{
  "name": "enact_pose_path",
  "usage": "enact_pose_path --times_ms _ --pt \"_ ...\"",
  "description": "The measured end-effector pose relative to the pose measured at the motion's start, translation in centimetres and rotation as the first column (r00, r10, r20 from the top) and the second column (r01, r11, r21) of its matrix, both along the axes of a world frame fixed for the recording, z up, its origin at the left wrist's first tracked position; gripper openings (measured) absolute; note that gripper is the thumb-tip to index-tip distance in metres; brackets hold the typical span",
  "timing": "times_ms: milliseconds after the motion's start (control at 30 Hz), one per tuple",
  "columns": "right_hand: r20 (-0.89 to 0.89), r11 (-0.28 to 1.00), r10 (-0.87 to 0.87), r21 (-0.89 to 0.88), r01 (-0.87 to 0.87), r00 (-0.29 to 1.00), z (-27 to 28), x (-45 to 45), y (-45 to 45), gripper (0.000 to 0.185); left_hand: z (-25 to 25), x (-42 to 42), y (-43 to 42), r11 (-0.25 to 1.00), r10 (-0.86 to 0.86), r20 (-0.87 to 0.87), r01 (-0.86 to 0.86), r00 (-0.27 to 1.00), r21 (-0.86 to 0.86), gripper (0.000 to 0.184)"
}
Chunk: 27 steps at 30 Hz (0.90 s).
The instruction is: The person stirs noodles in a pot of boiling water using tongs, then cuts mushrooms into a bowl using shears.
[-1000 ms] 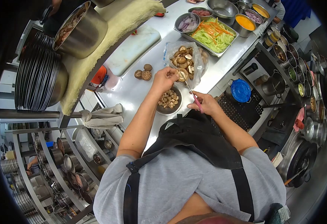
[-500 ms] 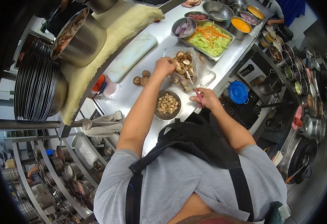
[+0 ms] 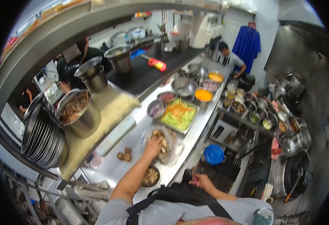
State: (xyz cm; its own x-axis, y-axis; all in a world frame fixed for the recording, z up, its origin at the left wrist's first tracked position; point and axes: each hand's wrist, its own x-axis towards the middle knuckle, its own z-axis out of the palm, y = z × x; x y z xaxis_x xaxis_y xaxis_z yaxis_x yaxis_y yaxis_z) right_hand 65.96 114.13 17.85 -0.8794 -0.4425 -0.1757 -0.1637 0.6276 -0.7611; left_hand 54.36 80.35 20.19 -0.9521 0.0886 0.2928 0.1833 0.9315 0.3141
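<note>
My left hand (image 3: 153, 146) is at the clear plastic bag (image 3: 177, 149) of brown mushrooms (image 3: 162, 141); its fingers are blurred and partly hidden among them. Below it, partly behind my forearm, is a metal bowl (image 3: 156, 184) of mushroom pieces. A few whole mushrooms (image 3: 124, 154) lie on the metal table to the left of my forearm. Lower right, in front of the black apron, my right hand (image 3: 202, 181) is closed on the pink handle (image 3: 195, 181) of scissors, whose blades I cannot make out.
A tray of cut vegetables (image 3: 178, 115), bowls of onion (image 3: 156, 109) and orange liquid (image 3: 203, 95) stand beyond the bag. A white cutting board (image 3: 116, 137) lies left. Pots and stacked plates (image 3: 46, 138) line the left shelf. A person (image 3: 230, 60) is at the back; others are upper left.
The view has tilted up towards the far kitchen. My left hand has gone from holding a mushroom at the scissors to the bag. My right hand with the scissors has moved away from the bag.
</note>
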Motion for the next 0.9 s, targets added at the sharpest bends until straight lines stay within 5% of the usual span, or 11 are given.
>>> enact_pose_path --times_ms 200,267,300,433,600,667,733,767,800,833,900 --pt "-0.056 0.957 0.078 0.284 -0.059 0.995 -8.8 -0.2 6.0 0.038 1.8 0.0 1.0 0.983 0.173 0.114 -0.179 0.978 0.044 0.027" --pt "0.065 0.814 0.016 0.578 -0.051 0.998 -12.5 -0.9 7.6 0.034 2.2 -0.1 0.5 0.978 0.178 0.136 -0.190 0.975 0.083 0.028" --pt "0.051 0.810 0.025 0.584 -0.050 0.998 -12.6 -1.1 7.9 0.034 2.2 0.0 0.2 0.973 0.175 0.175 -0.198 0.969 0.121 0.029" --pt "0.146 0.771 -0.102 0.636 -0.014 0.984 -12.3 -1.4 8.2 0.032 4.2 2.5 -0.9 0.953 0.052 -0.166 0.001 0.985 0.302 0.028" --pt "0.116 0.811 0.037 0.577 -0.097 0.993 -12.0 -1.2 7.5 0.028 3.0 6.3 -4.6 0.780 0.297 -0.083 -0.192 0.951 0.596 0.026" --pt "0.054 0.826 0.025 0.561 -0.051 0.998 -9.8 -0.5 6.7 0.026 1.1 7.7 -7.7 0.812 0.409 -0.062 -0.332 0.910 0.480 0.028" --pt "-0.067 0.925 0.109 0.373 -0.077 0.992 -9.6 -0.6 7.0 0.020 -0.4 9.2 -10.2 0.746 0.509 -0.025 -0.426 0.860 0.511 0.026" --pt "-0.124 0.959 0.076 0.280 -0.038 0.989 -5.0 0.2 5.0 0.016 -2.3 9.6 -12.2 0.711 0.526 0.032 -0.460 0.850 0.531 0.025" --pt "-0.244 0.976 0.017 0.215 0.037 0.970 -4.5 0.2 4.4 0.023 -0.8 10.9 -12.8 0.584 0.488 0.189 -0.480 0.852 0.655 0.026" --pt "-0.276 0.985 -0.005 0.165 0.053 0.961 -3.5 0.0 3.6 0.031 1.4 12.3 -12.8 0.612 0.533 0.183 -0.526 0.826 0.591 0.030" --pt "-0.384 0.998 -0.048 0.016 0.058 0.922 -1.1 -0.4 2.0 0.048 -2.8 12.9 -16.3 0.652 0.601 0.138 -0.583 0.787 0.484 0.035"
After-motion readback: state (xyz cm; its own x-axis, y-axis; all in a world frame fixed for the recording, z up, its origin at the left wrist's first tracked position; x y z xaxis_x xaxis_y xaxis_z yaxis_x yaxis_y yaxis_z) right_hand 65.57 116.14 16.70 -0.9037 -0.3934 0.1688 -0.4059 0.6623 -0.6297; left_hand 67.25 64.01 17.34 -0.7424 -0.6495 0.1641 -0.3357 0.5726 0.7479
